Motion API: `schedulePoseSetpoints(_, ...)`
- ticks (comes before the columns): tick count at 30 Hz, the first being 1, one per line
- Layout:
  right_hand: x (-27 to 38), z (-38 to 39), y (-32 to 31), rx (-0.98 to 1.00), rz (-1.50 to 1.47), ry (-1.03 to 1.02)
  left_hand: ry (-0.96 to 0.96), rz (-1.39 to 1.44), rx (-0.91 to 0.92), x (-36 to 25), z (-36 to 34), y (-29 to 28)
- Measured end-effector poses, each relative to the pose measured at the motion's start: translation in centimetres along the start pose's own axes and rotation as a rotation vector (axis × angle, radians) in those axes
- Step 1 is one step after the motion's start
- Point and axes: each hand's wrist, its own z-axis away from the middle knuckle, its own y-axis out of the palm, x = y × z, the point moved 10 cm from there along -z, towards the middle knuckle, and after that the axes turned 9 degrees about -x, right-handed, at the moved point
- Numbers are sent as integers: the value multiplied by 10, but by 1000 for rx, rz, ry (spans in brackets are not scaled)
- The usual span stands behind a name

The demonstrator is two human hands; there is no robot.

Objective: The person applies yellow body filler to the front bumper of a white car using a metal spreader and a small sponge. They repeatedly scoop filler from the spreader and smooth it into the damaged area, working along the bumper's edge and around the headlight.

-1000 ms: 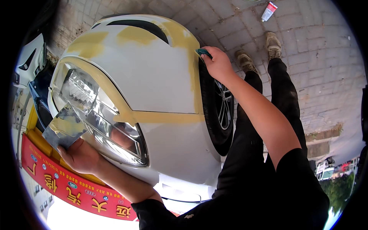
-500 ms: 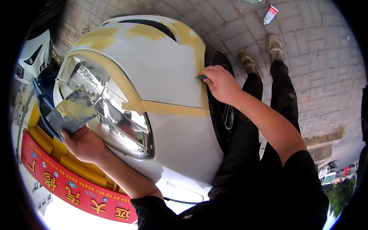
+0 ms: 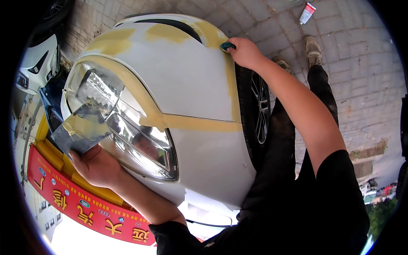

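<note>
My left hand grips the edge of a flat grey mixing board that carries a smear of yellow body filler. The board is held over the car's headlight. At the wheel-arch edge of the white bumper, my right hand pinches a small dark green spreader against a yellow filler strip. Filler also covers patches on the bumper and a band round the headlight. The fingertips under the spreader are partly hidden.
A front wheel stands right beside the bumper edge, close to my legs and shoes. A white and red tube lies on the paving. Another white car and a red banner are at the left.
My right hand has moved up along the wheel-arch edge with the spreader, whose flat face now shows more. My left hand still holds the board over the headlight. The view has shifted slightly.
</note>
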Motion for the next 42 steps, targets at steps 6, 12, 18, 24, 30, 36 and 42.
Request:
schedulePoseSetpoints(6,11,31,0,-48,-88,-86,37,-48,-53,-1,-2,-7)
schedulePoseSetpoints(12,63,108,-21,-6,-93,-218,10,-43,-31,0,1,0)
schedulePoseSetpoints(18,91,161,-29,69,-117,-322,30,-72,-60,1,-1,-7)
schedulePoseSetpoints(24,30,107,-44,31,-237,-93,56,-110,-108,1,10,11)
schedulePoseSetpoints(30,-68,17,7,-90,-271,178,41,-118,-122,-2,7,7)
schedulePoseSetpoints(36,-72,5,13,-171,-136,247,23,-146,-64,-4,6,2)
schedulePoseSetpoints(42,-44,52,7,-359,-224,181,10,-127,-57,5,-1,5)
